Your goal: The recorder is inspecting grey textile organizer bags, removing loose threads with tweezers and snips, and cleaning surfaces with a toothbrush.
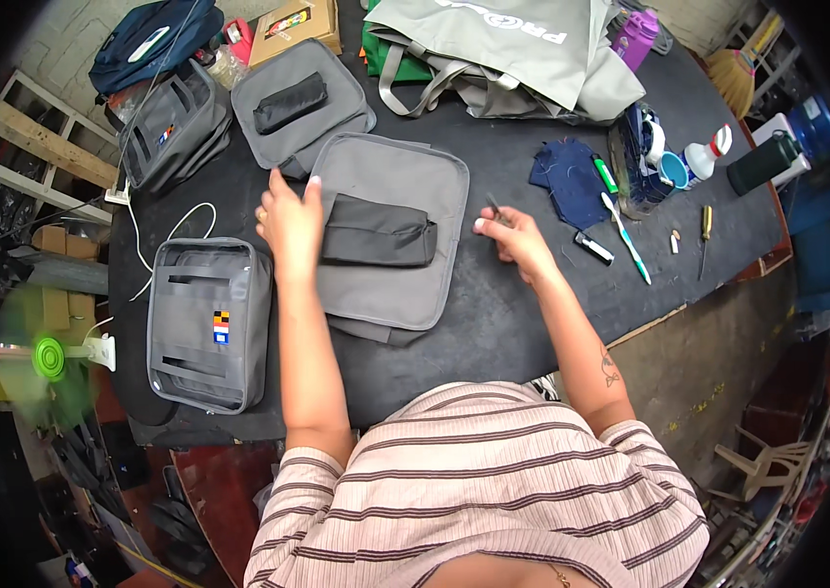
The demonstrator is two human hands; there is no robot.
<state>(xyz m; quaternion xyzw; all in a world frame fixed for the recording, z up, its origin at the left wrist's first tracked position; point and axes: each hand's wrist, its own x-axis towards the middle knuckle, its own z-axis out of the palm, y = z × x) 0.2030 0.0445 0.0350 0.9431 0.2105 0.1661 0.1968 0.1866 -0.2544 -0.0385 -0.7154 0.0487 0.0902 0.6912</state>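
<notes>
A flat grey fabric panel [390, 162] with rounded, piped edges lies on the table in front of me, a black pouch [376, 230] on top of it. My left hand [290, 223] rests at its left edge, thumb and fingers apart, holding nothing. To the right of the panel, my right hand [518, 240] is closed around a small dark pointed tool [493, 205]; its exact kind is mostly hidden by the fingers. Beyond my left hand lies another grey panel [351, 88] with a black pouch [290, 104]. A grey zip case [195, 318] stands left of my forearm.
More grey cases [175, 127] sit at the back left, near a white cable [175, 230]. Grey tote bags [493, 59] lie at the back. On the right are blue cloth [570, 181], a toothbrush [628, 240], a lighter [593, 247], a screwdriver [705, 235] and bottles [704, 157].
</notes>
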